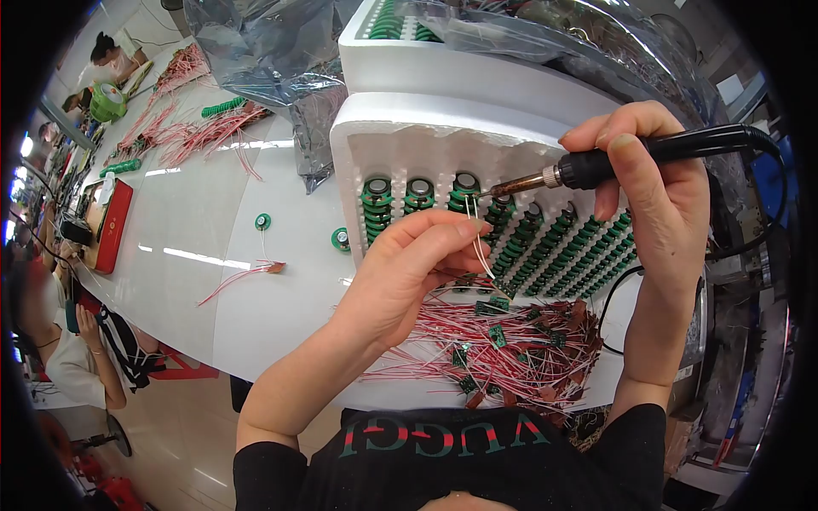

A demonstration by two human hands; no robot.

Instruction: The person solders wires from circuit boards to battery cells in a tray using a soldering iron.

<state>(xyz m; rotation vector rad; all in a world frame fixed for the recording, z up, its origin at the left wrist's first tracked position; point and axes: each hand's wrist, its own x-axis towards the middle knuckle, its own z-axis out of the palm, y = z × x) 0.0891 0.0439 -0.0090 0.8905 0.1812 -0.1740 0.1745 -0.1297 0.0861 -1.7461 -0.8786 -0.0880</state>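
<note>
My right hand [652, 170] is closed around the black handle of a soldering iron [588, 169], whose tip points left at a round green-rimmed part [465, 184] in the white foam tray [345, 162]. My left hand [426, 251] pinches thin white wires [479, 247] just below that part, and the wire ends reach up close to the iron's tip. Whether tip and wire touch is too small to tell. Rows of similar green parts [520, 243] fill the tray. Below it lies a heap of red and white wires with small green boards [497, 336].
Left of the tray lie two loose round green parts [262, 221] and a small board with red wires [274, 267]. A red box [111, 226], more wire bundles [209, 140] and clear plastic bags [264, 51] stand farther off. Other people sit at left.
</note>
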